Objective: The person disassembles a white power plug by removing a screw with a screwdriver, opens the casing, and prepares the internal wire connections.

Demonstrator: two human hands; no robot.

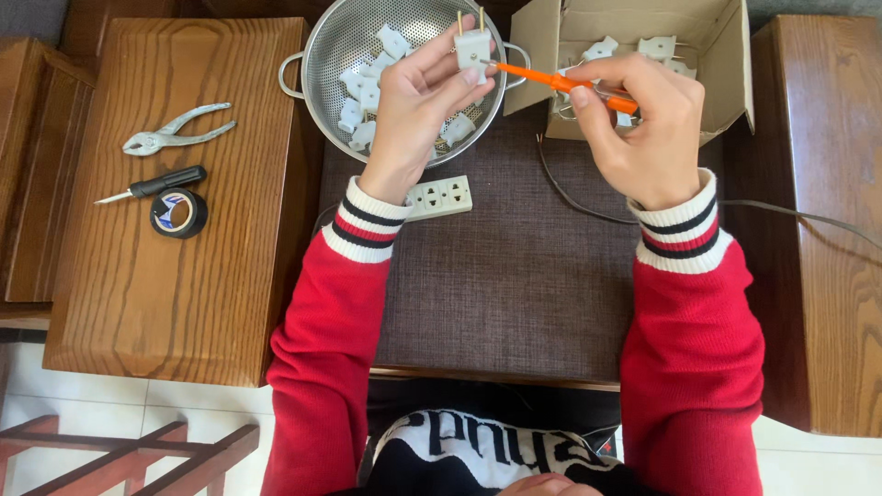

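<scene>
The left hand [413, 101] holds a white 2-pin plug [471, 46] above a metal colander [354, 41], its grip closed around the plug body with the brass pins pointing away from the person. The right hand [638, 119] has its fingers pinched shut on an orange-handled screwdriver [551, 81], whose tip touches the side of the plug. More white plug parts [363, 92] lie in the colander, and others sit in the open cardboard box [726, 55] just beside it. A white 2-outlet socket strip [439, 197] rests on the dark woven tabletop [514, 276] near the left wrist. On the wooden surface [184, 294] to the left lie pliers [175, 131], a black-handled screwdriver [156, 186] and a roll of black tape [179, 213].
</scene>
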